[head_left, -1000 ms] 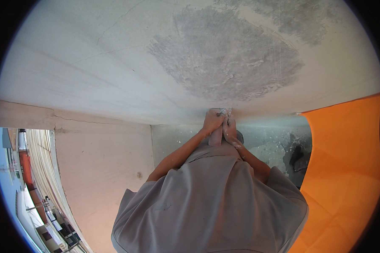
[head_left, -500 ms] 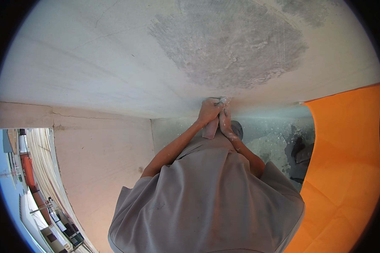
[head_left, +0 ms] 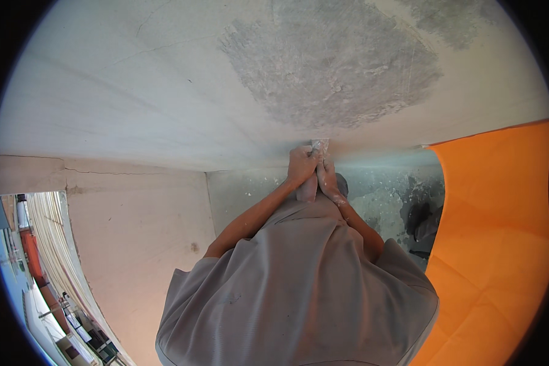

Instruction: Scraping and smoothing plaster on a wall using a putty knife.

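Observation:
My left hand (head_left: 301, 165) and my right hand (head_left: 327, 175) are close together in front of my chest, up against the pale wall (head_left: 165, 110). Between the fingertips is a small flat piece (head_left: 320, 145), whitish with dust, which meets the wall surface; both hands are closed on it. A reddish-brown strip that looks like sandpaper (head_left: 307, 190) hangs down from below my left hand. Whether the flat piece and the strip are one thing is hidden by the fingers. White dust marks my right hand and wrist.
A rough grey patch (head_left: 335, 67) covers the wall above my hands. An orange sheet (head_left: 494, 232) hangs at right, beside dark objects (head_left: 426, 222) on a paint-spattered surface (head_left: 372, 201). At left, a cracked pinkish wall (head_left: 140, 219) has an opening (head_left: 49, 262) onto outdoors.
Both hands have stayed together at the wall, with the flat piece still between them. The hanging strip has swung slightly right. The view has shifted a little.

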`<state>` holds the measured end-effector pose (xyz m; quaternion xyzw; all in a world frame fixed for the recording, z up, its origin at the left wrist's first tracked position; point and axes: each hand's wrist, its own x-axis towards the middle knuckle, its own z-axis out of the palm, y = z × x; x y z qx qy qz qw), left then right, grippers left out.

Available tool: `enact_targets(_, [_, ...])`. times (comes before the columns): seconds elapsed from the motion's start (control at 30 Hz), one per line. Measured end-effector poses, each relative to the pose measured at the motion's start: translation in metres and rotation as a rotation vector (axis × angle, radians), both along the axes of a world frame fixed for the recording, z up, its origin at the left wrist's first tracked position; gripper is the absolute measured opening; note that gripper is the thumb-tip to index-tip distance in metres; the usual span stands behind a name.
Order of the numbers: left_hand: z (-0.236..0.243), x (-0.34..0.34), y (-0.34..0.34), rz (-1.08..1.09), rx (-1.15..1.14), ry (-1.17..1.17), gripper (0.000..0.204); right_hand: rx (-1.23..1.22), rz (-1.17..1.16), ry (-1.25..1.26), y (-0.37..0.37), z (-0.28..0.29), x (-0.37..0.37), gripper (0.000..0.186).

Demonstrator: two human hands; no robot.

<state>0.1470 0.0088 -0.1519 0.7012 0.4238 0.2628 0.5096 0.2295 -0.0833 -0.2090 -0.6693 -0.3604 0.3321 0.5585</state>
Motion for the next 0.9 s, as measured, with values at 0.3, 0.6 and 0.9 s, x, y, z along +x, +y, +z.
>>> enact_targets(0.3, [-0.026,0.017,-0.014,0.026,-0.17,-0.143,0.045,-0.113,0.039,-0.285,-0.003,-0.004,0.04,0.038])
enact_targets(0.6, [-0.048,0.032,-0.012,0.041,-0.453,-0.257,0.042,-0.293,0.058,-0.524,-0.008,0.019,0.058,0.035])
enact_targets(0.9, [-0.001,0.012,-0.015,0.087,-0.062,-0.005,0.047,-0.209,0.099,-0.29,-0.009,-0.007,0.039,0.041])
